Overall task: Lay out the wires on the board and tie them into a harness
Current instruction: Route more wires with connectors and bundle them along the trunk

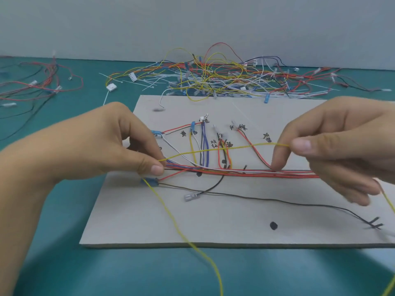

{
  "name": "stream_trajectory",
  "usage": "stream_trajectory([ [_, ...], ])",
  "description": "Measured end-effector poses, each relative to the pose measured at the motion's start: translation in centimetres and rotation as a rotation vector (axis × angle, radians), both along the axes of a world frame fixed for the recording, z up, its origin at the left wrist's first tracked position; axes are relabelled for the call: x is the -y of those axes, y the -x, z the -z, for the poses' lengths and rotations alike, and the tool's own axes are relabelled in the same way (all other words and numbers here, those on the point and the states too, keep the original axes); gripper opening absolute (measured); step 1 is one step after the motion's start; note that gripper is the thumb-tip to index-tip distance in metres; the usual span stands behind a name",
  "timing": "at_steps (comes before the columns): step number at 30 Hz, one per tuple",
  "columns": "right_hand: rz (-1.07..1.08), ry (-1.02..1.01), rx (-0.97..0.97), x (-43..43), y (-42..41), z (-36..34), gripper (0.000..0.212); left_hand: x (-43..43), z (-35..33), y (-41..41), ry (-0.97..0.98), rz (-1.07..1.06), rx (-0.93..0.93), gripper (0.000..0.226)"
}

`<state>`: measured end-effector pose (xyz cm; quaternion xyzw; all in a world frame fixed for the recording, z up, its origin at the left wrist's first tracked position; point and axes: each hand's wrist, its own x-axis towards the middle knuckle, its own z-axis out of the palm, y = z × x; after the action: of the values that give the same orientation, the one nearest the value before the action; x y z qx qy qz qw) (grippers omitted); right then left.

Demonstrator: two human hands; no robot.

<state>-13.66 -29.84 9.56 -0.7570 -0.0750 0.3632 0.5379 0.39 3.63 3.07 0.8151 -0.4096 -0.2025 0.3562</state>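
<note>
- left hand (pixel 102 146): thumb and forefinger pinch the yellow wire (pixel 224 148) at the left side of the board (pixel 213 221), just above the left end of the bundle (pixel 245 173).
- yellow wire: the span runs clear above the board, rising slightly to the right, nearly straight with a mild wave.
- it is thin, with bright yellow insulation. One tail drops from the left pinch over the board's front edge and out of frame at the bottom.
- bundle: red, white, blue and orange wires lie along the mid-board line, with branches running up to terminals.
- right hand (pixel 342 150): thumb and a finger pinch the span's right end. One fingertip touches the bundle and the other fingers are loosely spread.
- a second yellow tail hangs below the right hand at the frame's right edge.
</note>
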Motion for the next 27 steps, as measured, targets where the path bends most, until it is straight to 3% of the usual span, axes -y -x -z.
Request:
stream_trajectory([
  [4,0.124,0.267,0.176,0.8,-1.0,2.3,0.036,0.7,0.3,0.5,-0.016,-0.010,0.050,0.034],
  [7,0.123,0.401,0.168,0.4,-1.2,3.0,0.038,1.4,0.4,0.8,0.013,-0.008,0.085,0.034],
  [13,0.189,0.542,0.156,0.1,-1.6,4.0,0.026,3.2,0.8,2.0,0.045,-0.041,0.165,0.016],
  [20,0.328,0.646,0.248,0.4,-1.9,4.0,0.039,4.6,1.3,2.8,0.034,-0.062,0.206,0.002],
  [27,0.290,0.682,0.175,0.1,-1.9,4.3,0.038,5.1,1.6,3.0,0.032,-0.156,0.255,0.014],
])
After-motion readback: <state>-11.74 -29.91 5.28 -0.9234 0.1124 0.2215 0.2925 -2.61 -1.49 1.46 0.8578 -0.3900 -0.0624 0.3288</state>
